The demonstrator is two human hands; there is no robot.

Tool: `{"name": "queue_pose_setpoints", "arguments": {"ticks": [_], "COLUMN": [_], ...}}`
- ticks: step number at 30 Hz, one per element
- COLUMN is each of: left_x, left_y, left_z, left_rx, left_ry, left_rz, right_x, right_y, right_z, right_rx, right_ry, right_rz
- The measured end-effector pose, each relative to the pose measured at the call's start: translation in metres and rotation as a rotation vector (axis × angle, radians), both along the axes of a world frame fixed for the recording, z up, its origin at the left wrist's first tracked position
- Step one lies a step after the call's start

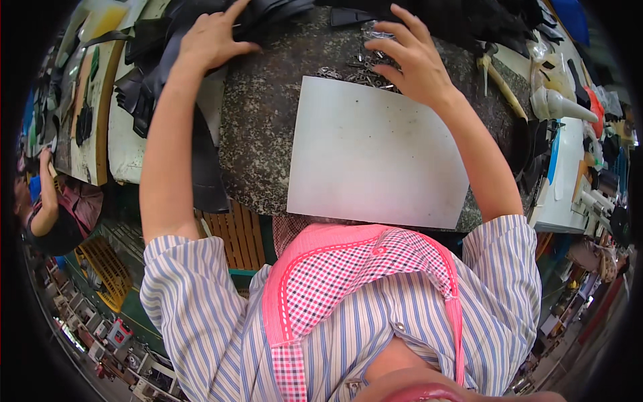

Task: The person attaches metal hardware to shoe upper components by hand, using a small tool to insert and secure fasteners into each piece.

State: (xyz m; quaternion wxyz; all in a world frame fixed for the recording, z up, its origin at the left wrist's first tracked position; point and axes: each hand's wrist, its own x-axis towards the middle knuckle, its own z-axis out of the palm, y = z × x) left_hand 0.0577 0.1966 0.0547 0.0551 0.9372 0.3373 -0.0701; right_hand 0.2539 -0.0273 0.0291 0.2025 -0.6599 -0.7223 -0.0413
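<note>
Left hand (211, 43) by several flat black pieces (278, 12), right hand (416, 61) by many metallic bits (364, 70); both splayed, seemingly empty; one white rectangular sheet (378, 154).

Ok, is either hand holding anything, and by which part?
Nothing seems held: the left hand is spread over black pieces, the right hand open near small metal bits.
</note>
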Motion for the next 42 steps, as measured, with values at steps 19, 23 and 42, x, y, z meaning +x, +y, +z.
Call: {"name": "queue_pose_setpoints", "arguments": {"ticks": [19, 23, 42], "left_x": [-0.063, -0.065, -0.029], "left_y": [-0.103, -0.105, -0.219], "left_z": [-0.028, -0.036, -0.038], "left_rx": [-0.174, -0.121, 0.078], "left_ry": [-0.536, -0.671, -0.606], "left_rz": [-0.116, -0.187, -0.508], "right_x": [0.016, 0.019, -0.015], "right_y": [-0.033, -0.017, -0.057], "right_z": [-0.029, -0.035, 0.052], "right_rx": [0.078, -0.249, 0.376], "right_ry": [0.178, 0.210, 1.120], "right_rz": [-0.313, -0.447, -0.187]}}
